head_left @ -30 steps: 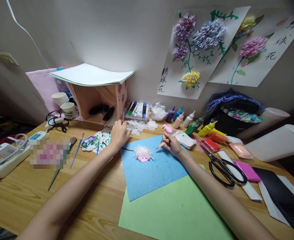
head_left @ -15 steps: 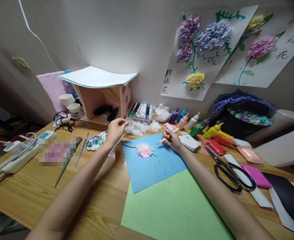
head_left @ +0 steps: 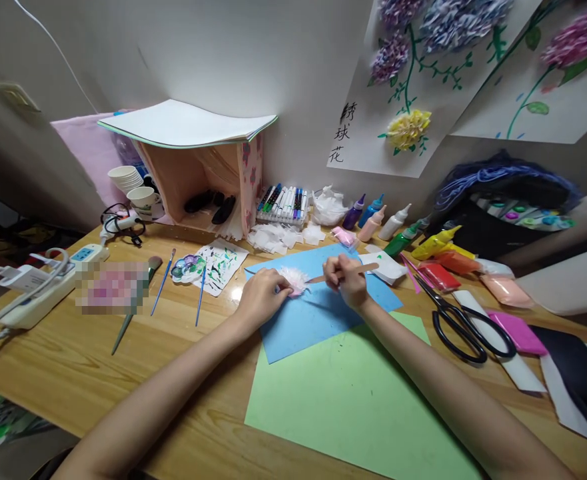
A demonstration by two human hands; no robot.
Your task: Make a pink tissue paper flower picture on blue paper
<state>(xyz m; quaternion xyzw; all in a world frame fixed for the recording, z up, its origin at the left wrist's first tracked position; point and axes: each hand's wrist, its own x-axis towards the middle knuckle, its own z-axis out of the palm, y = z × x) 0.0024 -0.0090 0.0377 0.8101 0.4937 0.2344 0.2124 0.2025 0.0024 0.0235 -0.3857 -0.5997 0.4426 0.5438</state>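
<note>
Since half a second ago, the bare left hand (head_left: 266, 295) has left the torn white paper scraps (head_left: 274, 238). A light-green rectangular sheet (head_left: 333, 400) lies partly under a sky-blue sheet (head_left: 303, 337) bearing a fluffy white-and-pink flower (head_left: 293, 275). Left fingers curl at its edge, grip unclear; the right hand (head_left: 346, 280) closes around a slim, pointed wooden stick (head_left: 368, 267).

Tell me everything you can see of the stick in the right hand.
The stick is thin, flat and tan, apparently wood, with a rounded right end and a narrow, pointed-looking left end. The right hand grips it near its middle, hiding that part. In the picture it slants slightly, right end higher, mostly over the blue sheet. Its narrow end is by the white and pink flower; whether they touch is unclear.
</note>
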